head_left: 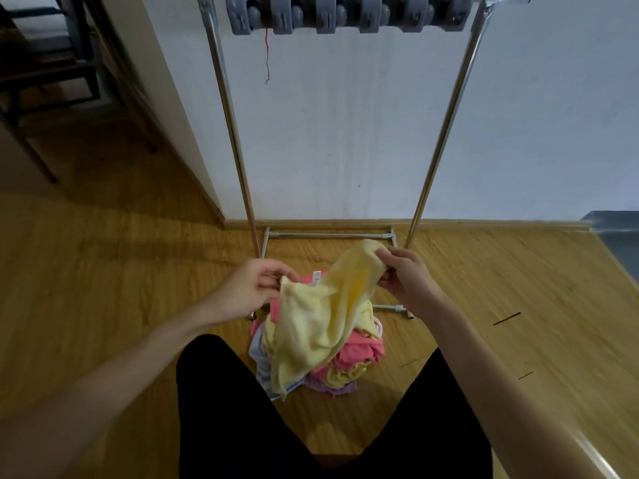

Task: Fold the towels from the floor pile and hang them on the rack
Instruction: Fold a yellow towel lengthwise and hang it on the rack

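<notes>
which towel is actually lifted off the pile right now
The pale yellow towel: the left hand and right hand each grip an edge, holding it up, while the pink towels lie crumpled on the floor.

The towel (321,316) held up is pale yellow, with a small white tag printed in orange. The pile (349,361) under it mixes coral pink, more pale yellow, a little lilac and white — one edge shows blue. The rack (235,133) is shiny silver metal; its clips (332,13) are grey. The floor (103,271) is honey-coloured wood grain, the wall (345,133) white, the trousers (242,426) black — a red thread (266,57) hangs down.
</notes>
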Tool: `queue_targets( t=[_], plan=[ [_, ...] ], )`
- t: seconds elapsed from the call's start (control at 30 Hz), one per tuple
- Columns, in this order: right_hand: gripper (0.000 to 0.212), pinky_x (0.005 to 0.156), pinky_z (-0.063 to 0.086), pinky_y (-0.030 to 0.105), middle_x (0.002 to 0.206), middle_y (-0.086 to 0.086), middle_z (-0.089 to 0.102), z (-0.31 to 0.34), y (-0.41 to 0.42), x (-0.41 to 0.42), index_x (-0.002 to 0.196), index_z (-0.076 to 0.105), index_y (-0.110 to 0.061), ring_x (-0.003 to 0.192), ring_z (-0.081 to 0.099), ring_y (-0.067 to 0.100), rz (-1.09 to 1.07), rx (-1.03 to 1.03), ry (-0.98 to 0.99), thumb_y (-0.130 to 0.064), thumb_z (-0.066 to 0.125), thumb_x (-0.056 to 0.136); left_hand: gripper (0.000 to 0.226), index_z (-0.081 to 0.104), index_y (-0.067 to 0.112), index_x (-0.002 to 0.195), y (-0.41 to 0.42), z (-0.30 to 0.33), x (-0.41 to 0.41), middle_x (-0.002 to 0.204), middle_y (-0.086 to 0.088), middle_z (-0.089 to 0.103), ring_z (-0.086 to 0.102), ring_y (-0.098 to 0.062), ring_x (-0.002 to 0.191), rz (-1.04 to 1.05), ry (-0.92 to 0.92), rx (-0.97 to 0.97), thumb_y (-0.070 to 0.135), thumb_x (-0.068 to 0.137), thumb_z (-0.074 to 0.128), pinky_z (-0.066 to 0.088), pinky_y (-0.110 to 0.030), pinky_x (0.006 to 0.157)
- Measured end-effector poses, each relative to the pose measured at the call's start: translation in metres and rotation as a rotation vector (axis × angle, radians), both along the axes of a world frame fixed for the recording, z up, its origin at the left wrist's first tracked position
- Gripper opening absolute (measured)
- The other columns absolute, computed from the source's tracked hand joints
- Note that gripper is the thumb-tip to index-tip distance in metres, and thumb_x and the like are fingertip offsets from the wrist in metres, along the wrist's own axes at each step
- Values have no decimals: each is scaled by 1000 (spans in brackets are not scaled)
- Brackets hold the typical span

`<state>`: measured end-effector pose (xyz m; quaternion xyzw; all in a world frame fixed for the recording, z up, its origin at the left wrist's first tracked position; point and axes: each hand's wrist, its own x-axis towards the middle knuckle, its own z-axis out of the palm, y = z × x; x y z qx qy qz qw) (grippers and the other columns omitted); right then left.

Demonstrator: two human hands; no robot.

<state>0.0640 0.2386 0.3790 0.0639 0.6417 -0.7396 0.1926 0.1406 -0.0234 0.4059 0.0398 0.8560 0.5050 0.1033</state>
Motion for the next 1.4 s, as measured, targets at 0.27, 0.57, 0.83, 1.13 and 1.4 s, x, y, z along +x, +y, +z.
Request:
queue_targets(
  t=[0.27,0.57,0.83,1.13,1.4],
  plan=[
    [12,56,34,25,68,5,36,27,-13,5,86,52,-2,59,36,12,219,-280,-12,-3,45,96,30,73,16,105,6,-3,-4,99,9,71,61,10,90,-101,345,-313,-4,86,60,48,-8,82],
    [15,68,46,34,74,15,51,28,-20,11,89,69,7,65,49,21,221,-48,144,-7,65,87,16,65,10,93,12,13,-7,99,6,48,50,0,86,-226,592,-415,24,88,60,45,-16,75],
    [20,63,48,22,76,14,58,51,-23,17,98,69,5,63,51,11,257,7,382,-10,58,92,13,74,11,82,36,55,-10,76,7,71,66,-6,73,-87,461,-38,17,72,79,52,-20,69],
    [15,58,46,15,68,-3,69,60,-23,29,100,69,6,59,58,4,247,18,537,2,62,88,15,73,19,93,51,63,-11,89,9,72,67,-4,87,-56,372,23,8,83,70,54,-25,83],
    [19,63,47,21,78,17,64,62,-26,36,107,67,3,65,56,8,309,150,674,-1,57,92,11,62,18,82,54,61,-6,77,2,69,66,-9,71,-7,439,-5,16,81,73,57,-31,68]
  ],
)
